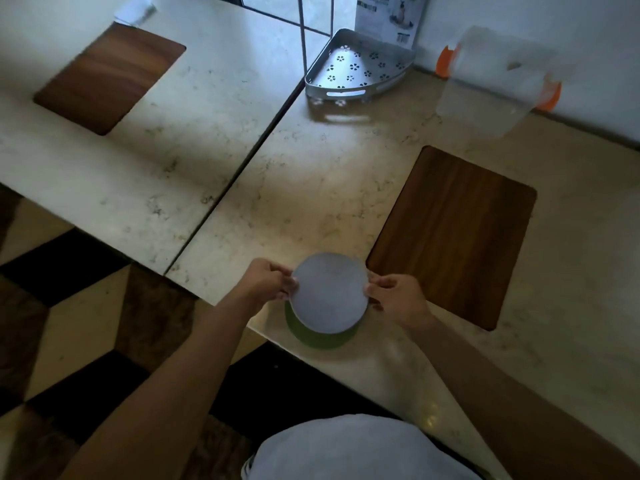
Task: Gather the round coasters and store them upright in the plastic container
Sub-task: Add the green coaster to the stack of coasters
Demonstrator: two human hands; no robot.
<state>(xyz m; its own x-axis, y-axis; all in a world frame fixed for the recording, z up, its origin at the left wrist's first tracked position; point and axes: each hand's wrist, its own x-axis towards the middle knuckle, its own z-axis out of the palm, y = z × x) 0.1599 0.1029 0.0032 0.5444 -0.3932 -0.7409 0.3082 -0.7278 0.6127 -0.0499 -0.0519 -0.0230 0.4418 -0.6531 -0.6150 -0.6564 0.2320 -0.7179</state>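
Observation:
A round grey coaster [329, 292] is held flat between both hands near the front edge of the marble counter [311, 188]. My left hand [266, 280] pinches its left rim and my right hand [398, 296] pinches its right rim. Directly beneath it a green round coaster [322, 337] peeks out at the near side; whether the hands also hold it I cannot tell. The clear plastic container [498, 81] with orange clips stands at the back right by the wall, far from both hands.
A wooden board [453, 237] lies just right of the hands. A metal corner shelf [356, 67] sits at the back centre beside a mirror [145, 133] that reflects the counter and another board. The counter edge drops to a patterned floor [69, 341] at the left.

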